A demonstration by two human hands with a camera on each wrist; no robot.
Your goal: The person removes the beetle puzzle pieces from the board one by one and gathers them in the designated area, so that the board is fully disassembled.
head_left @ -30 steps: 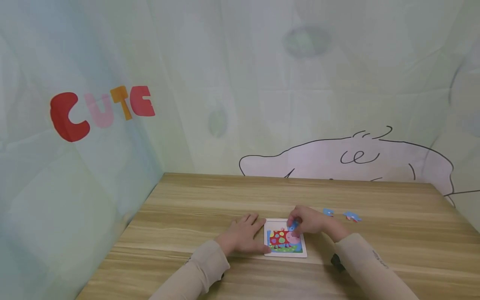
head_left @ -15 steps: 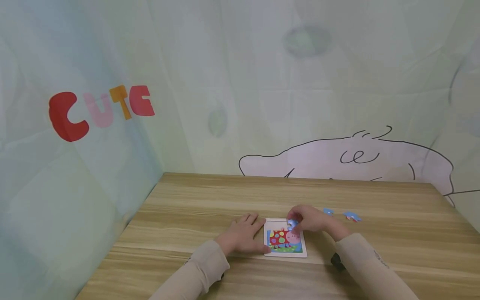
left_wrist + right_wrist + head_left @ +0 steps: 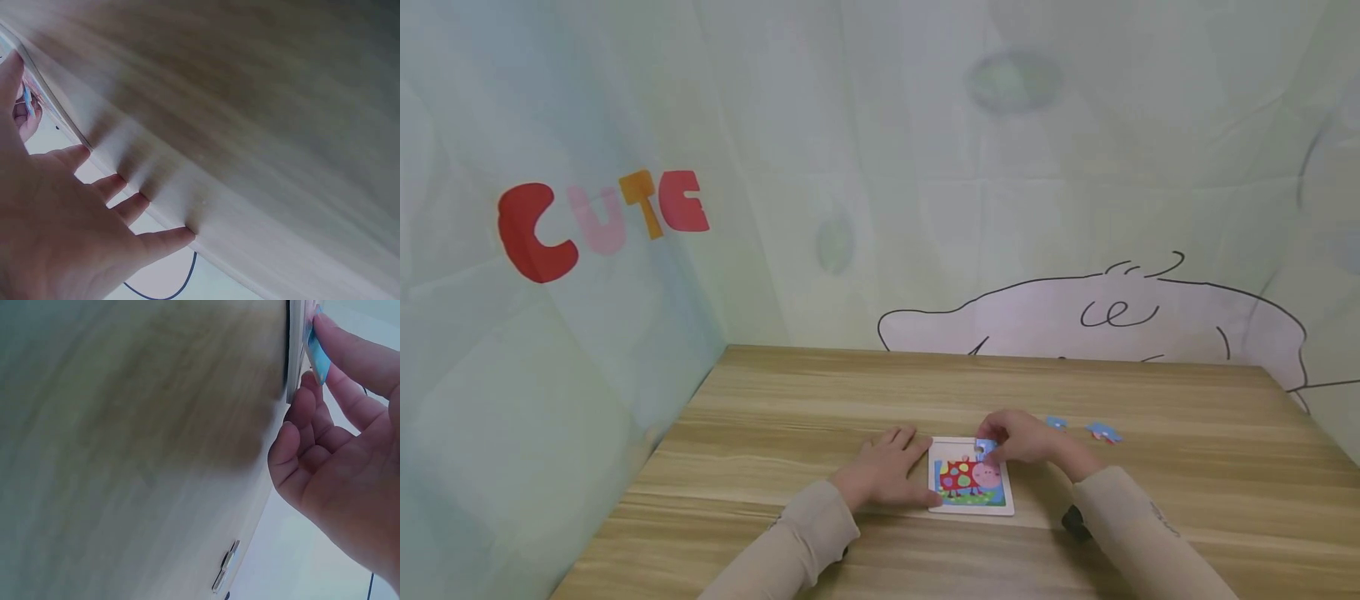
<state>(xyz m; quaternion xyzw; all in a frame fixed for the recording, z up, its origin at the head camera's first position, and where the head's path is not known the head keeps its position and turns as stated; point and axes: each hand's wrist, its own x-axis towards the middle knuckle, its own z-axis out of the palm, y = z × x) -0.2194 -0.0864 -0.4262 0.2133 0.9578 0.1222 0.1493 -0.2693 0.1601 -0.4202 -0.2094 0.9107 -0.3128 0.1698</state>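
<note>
A square puzzle board with a white frame lies on the table, its lower part filled with a pink-faced figure in spotted red. My right hand pinches a blue puzzle piece over the board's upper right corner. In the right wrist view, that puzzle piece is tilted against the board's edge, between thumb and fingers. My left hand has its fingers spread on the table, its thumb touching the board's lower left corner. The left wrist view shows the left hand's straight fingers with tips on the tabletop.
Two loose blue puzzle pieces lie beyond the right hand: one piece close by, another piece further right. The wooden table ends at a printed cloth backdrop. A dark object sits beneath the right sleeve.
The blue puzzle piece has turned and settled slightly lower at the board's upper right corner, with the right fingers shifting slightly. The left hand stays where it was.
</note>
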